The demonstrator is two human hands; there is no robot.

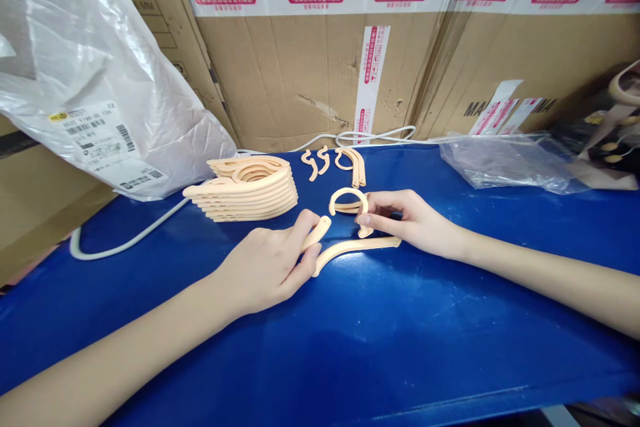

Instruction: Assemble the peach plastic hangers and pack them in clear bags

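Observation:
Between my left hand's (280,260) thumb and fingers is a cream plastic hanger arm (317,233), its holed end sticking out toward the right. My right hand (400,213) pinches a cream hanger hook (349,193) by its lower stem, with the curve upright. Another curved hanger arm (355,245) lies on the blue table just below the hook. A further cream piece shows behind the hook, partly hidden by it and my fingers. The two held pieces are close but apart.
A stack of folded cream hangers (245,197) stands at left. Loose hooks (316,161) and arms (357,167) lie behind my hands. A white plastic bag (115,80), a white cable (125,247), clear plastic (515,160) and cardboard boxes (300,67) border the blue table (400,347).

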